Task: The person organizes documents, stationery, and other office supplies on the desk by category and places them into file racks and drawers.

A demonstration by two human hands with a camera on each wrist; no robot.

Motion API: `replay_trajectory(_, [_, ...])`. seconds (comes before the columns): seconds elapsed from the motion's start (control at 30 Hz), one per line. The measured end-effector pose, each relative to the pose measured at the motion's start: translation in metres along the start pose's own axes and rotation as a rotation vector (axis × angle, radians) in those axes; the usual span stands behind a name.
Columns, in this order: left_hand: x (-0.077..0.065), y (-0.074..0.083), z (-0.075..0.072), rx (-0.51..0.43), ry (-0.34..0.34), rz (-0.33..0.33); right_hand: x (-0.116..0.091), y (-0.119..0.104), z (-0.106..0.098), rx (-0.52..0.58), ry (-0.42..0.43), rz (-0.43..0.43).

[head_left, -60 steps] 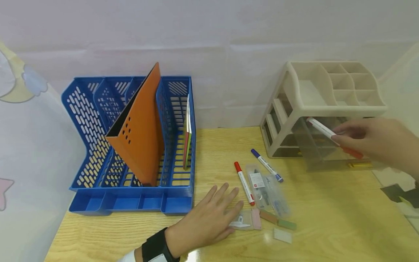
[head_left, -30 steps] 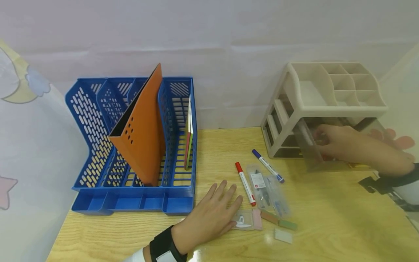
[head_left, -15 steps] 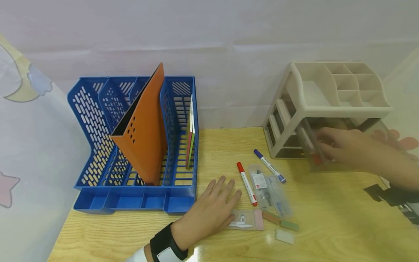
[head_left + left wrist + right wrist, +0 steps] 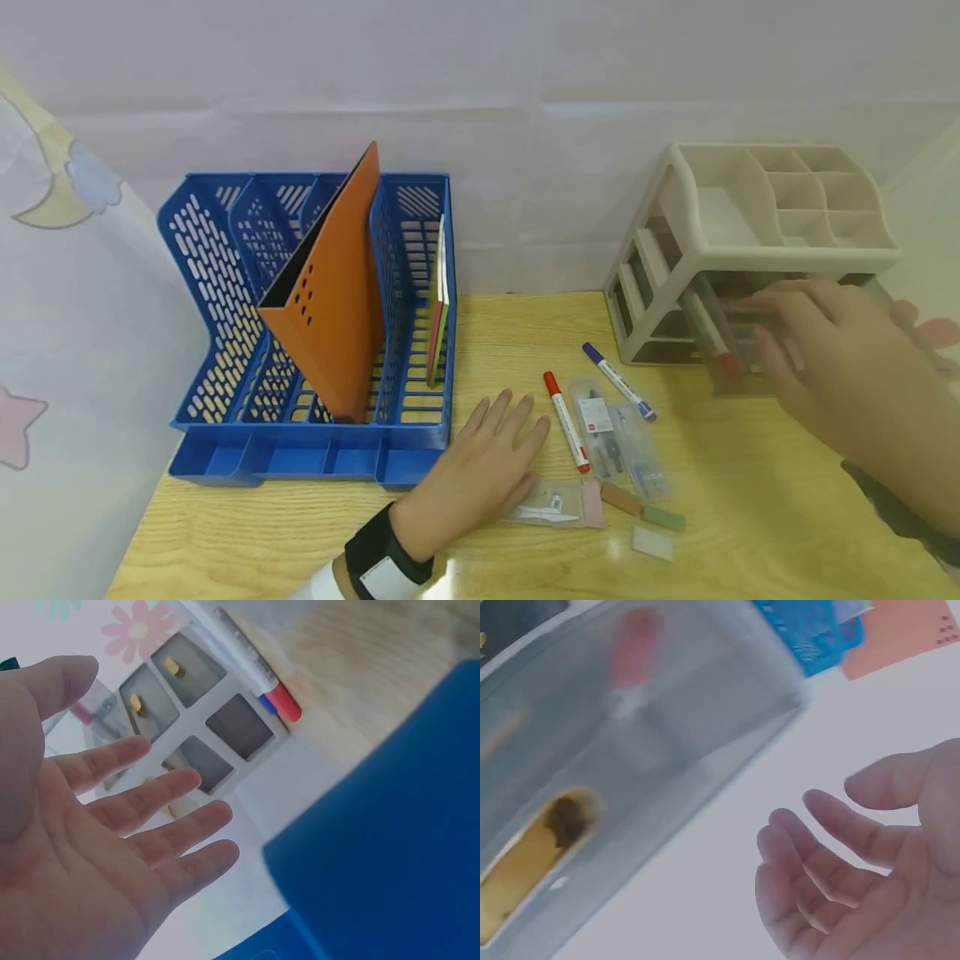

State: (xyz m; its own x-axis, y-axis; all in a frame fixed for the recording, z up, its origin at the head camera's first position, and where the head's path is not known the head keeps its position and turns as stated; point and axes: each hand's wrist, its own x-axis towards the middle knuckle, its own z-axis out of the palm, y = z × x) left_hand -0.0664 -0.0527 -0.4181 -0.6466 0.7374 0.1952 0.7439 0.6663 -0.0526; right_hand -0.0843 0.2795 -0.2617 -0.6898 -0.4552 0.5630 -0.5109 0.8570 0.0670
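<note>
My right hand (image 4: 847,367) hovers over the front of a pulled-out clear drawer (image 4: 727,385), fingers loosely bent and holding nothing. Inside the drawer, along its left side, lies a white marker with a red end (image 4: 726,363). The right wrist view shows the drawer's gold handle (image 4: 525,862) and the blurred red-ended marker (image 4: 636,652) through its wall, apart from the hand. My left hand (image 4: 480,467) is spread with relaxed fingers over the table, its thumb beside a clear flat pack (image 4: 551,505). In the left wrist view the left palm (image 4: 82,855) faces the camera with nothing in it.
A red marker (image 4: 566,421), a blue marker (image 4: 618,381), clear packs (image 4: 597,429) and small coloured blocks (image 4: 621,499) lie mid-table. A blue file rack (image 4: 307,454) holding an orange folder (image 4: 330,308) and thin booklets (image 4: 437,325) stands left. The cream drawer organizer (image 4: 795,250) stands right.
My right hand carried the red-ended marker into the drawer, laid it along the left side and let go, then rose out toward me. The left hand has barely shifted.
</note>
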Motion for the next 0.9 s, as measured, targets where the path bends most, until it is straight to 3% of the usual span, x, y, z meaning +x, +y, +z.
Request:
replay_trajectory(0.23, [0.007, -0.001, -0.004, -0.006, 0.024, -0.014, -0.011, -0.04, 0.002, 0.112, 0.182, -0.107])
replay_trajectory(0.3, [0.009, -0.001, -0.005, -0.021, 0.018, -0.014, -0.015, -0.048, 0.004, 0.127, 0.198, -0.142])
replay_trajectory(0.57, [0.014, 0.003, -0.006, -0.016, 0.029, -0.002, -0.032, -0.07, 0.011, 0.105, 0.02, -0.075])
replay_trajectory(0.9, [0.023, 0.007, -0.011, -0.035, 0.073, -0.001, -0.049, -0.076, 0.052, 0.227, -0.149, -0.034])
